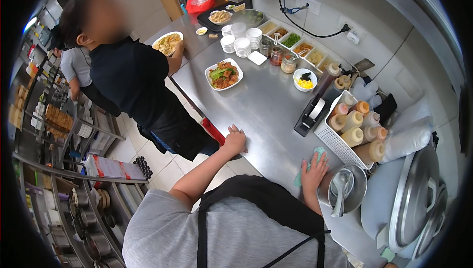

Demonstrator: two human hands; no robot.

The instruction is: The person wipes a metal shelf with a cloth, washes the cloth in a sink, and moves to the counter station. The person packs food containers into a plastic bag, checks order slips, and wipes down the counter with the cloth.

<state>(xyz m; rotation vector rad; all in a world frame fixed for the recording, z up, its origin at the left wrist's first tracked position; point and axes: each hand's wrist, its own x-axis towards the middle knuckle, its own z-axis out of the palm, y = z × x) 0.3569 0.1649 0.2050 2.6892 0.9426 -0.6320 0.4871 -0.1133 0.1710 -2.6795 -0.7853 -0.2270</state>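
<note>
At the near left edge of the steel counter (266, 120), my left hand (236, 141) rests with its fingers stretched out and nothing in it. My right hand (314, 170) lies flat over a green cloth (297, 178), fingers apart, and parts of the cloth show around it. Just right of that hand is a metal pot (362, 189) with a ladle (339, 196) in it. Above it stand a black tape dispenser (309, 120) and a white basket (340, 142) of squeeze bottles.
A square plate of food (224, 74) sits farther up the counter, near stacked white dishes (242, 46), jars (276, 54) and a small bowl (305, 80). At left, a co-worker in black (133, 81) holds a plate of food (168, 44). A large lidded pot (394, 194) stands at right.
</note>
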